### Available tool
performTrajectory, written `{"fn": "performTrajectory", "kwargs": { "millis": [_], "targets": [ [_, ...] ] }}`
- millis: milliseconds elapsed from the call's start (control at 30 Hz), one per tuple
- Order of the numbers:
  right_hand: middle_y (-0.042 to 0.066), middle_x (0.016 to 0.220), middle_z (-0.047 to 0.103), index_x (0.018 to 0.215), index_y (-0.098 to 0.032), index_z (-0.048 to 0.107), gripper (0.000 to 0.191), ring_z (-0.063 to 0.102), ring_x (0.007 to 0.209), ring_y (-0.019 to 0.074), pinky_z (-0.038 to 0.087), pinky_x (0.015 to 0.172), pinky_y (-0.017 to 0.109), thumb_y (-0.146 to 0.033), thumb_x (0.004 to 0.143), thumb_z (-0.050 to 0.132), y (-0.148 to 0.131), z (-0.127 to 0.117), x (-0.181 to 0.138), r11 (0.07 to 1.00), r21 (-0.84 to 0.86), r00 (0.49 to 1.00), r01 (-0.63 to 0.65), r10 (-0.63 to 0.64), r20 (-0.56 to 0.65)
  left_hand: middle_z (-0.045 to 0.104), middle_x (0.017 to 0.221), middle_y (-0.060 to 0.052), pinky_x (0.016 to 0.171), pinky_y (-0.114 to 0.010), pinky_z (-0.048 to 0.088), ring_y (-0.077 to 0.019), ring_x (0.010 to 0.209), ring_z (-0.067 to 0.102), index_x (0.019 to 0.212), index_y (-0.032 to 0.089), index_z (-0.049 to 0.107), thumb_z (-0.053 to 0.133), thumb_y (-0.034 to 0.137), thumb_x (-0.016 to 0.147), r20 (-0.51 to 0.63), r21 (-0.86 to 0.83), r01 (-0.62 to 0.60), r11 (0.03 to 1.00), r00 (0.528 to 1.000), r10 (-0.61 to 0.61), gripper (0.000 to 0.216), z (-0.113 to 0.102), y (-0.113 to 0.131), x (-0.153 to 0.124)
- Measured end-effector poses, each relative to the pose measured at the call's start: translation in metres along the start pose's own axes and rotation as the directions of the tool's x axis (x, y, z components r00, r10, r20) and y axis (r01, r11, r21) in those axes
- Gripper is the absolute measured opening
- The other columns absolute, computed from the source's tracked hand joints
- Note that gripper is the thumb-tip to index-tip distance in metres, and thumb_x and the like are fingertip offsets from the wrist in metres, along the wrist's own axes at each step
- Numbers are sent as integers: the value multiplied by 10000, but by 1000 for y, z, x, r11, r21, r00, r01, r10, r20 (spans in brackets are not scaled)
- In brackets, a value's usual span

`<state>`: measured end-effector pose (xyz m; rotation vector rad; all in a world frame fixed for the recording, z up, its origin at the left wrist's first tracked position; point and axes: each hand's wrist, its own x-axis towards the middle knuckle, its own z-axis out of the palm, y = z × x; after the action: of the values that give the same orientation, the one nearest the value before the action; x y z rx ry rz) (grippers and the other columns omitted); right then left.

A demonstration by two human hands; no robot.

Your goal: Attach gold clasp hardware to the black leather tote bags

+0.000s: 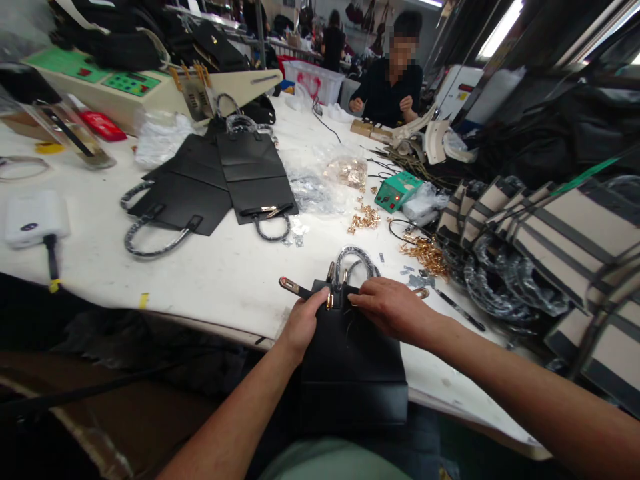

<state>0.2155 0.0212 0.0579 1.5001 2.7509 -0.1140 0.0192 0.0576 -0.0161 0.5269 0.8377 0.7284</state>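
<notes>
A black handbag (355,363) lies at the table's front edge, its plastic-wrapped handles (355,252) pointing away from me. My left hand (301,323) grips its upper left, thumb beside a small gold fitting (329,299). Past that thumb, a black strap (300,289) with a gold-coloured end sticks out to the left. My right hand (393,305) is closed at the bag's upper right, fingers bent over the strap there. Another gold tip (421,292) shows beyond this hand. What lies under the right fingers is hidden.
Black bags (257,167) lie at the left. Gold hardware (427,257), a green box (399,191) and a pen-like tool (460,310) sit to the right. Beige-and-black bags (575,220) crowd the right side. A person (387,90) sits across the table.
</notes>
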Motion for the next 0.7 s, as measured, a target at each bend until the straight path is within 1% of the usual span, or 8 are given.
{"fn": "performTrajectory", "kwargs": {
  "millis": [100, 200, 367, 533, 600, 700],
  "targets": [
    [45, 824, 617, 1088, -211, 650, 231, 537, 759, 170, 349, 649, 284, -157, 899, 528, -1, -1, 3, 1000, -20, 1000, 4, -4, 2, 761, 934, -109, 822, -364, 539, -264, 845, 712, 1108, 105, 703, 691, 458, 782, 33, -26, 30, 999, 999, -29, 481, -1, -2, 1],
    [42, 813, 614, 1091, -215, 648, 242, 541, 761, 169, 350, 654, 282, -149, 890, 531, -1, 4, 4, 1000, -26, 1000, -5, 5, -14, 760, 925, -116, 753, -361, 558, -266, 794, 717, 1103, 101, 702, 698, 447, 773, 37, -69, 51, 996, 998, -49, 479, -1, -2, 2],
    [42, 816, 620, 1096, -209, 646, 257, 547, 754, 168, 357, 646, 277, -156, 866, 544, 0, 12, 2, 999, -37, 999, -18, 17, -44, 763, 873, -112, 732, -381, 575, -263, 734, 721, 1068, 102, 710, 702, 431, 764, 29, -88, 97, 991, 995, -95, 448, 0, -2, 2],
    [34, 802, 628, 1088, -224, 655, 270, 557, 732, 162, 335, 600, 269, -161, 847, 552, 5, 12, 3, 998, -58, 999, 8, -10, -30, 766, 824, -96, 704, -319, 574, -228, 713, 717, 1012, 108, 727, 696, 410, 776, -9, -68, 86, 994, 996, -87, 386, 2, 1, 2],
    [26, 795, 630, 1079, -232, 664, 274, 563, 723, 154, 337, 601, 261, -156, 840, 553, 10, 12, 4, 999, -25, 999, 21, -22, -27, 766, 809, -99, 687, -323, 574, -228, 689, 714, 1008, 106, 728, 689, 414, 780, -19, -67, 95, 993, 995, -97, 385, 3, 2, 1],
    [17, 812, 643, 1084, -244, 671, 280, 579, 729, 142, 369, 639, 243, -156, 844, 557, 18, 8, 6, 993, 104, 998, 62, -61, -15, 762, 781, -107, 644, -358, 575, -246, 643, 707, 1012, 100, 727, 675, 435, 782, -37, -50, 126, 991, 991, -128, 410, 5, 3, 0]
  ]
}}
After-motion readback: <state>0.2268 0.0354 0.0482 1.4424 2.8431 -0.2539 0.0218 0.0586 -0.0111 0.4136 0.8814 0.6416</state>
